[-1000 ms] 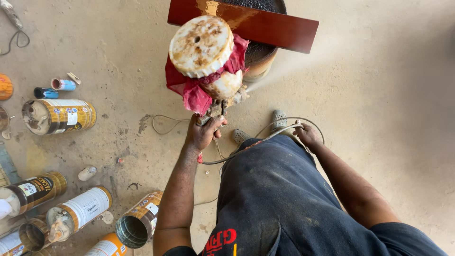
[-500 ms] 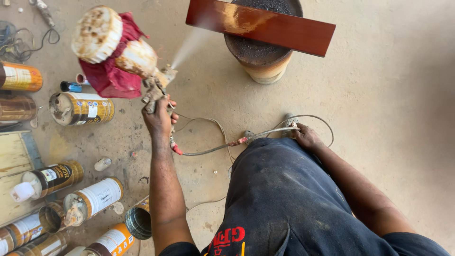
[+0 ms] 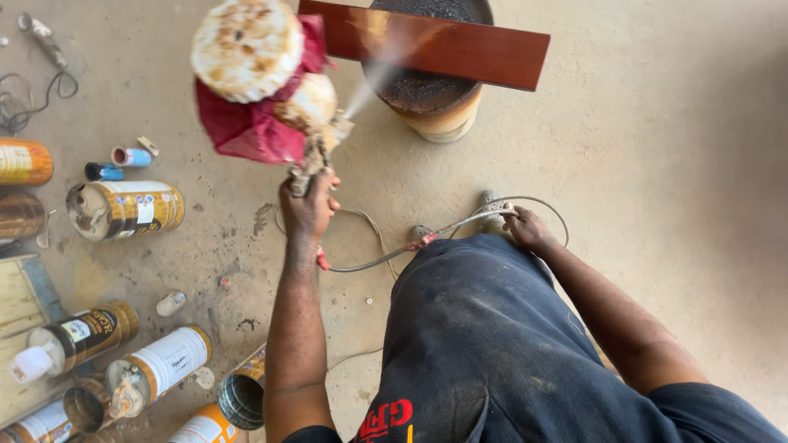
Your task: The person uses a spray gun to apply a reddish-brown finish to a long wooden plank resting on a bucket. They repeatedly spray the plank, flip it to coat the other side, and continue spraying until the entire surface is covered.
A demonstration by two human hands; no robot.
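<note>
Spray gun (image 3: 316, 148) is gripped in left hand (image 3: 308, 205), mist directed at reddish plank (image 3: 427, 43) far ahead; hose (image 3: 460, 223) is held by right hand (image 3: 525, 230). Spraying step judged underway; next pass needs steady sweep rightward.

A bare concrete floor (image 3: 657, 205), dusty and stained, carries everything. At the top stands a crusted drum (image 3: 435, 107) with a red-brown board (image 3: 460, 49) laid flat across its rim. Along the left lie tins on their sides: a yellow-labelled can (image 3: 123, 209), an orange can (image 3: 23, 162), two small caps (image 3: 119, 164) and a dark cable (image 3: 33, 90). Lower left, more cans (image 3: 160, 369) lie close together, one open can (image 3: 242, 394) among them. A grey hose (image 3: 394, 250) loops over the floor near the middle, by a shoe (image 3: 491, 203).
</note>
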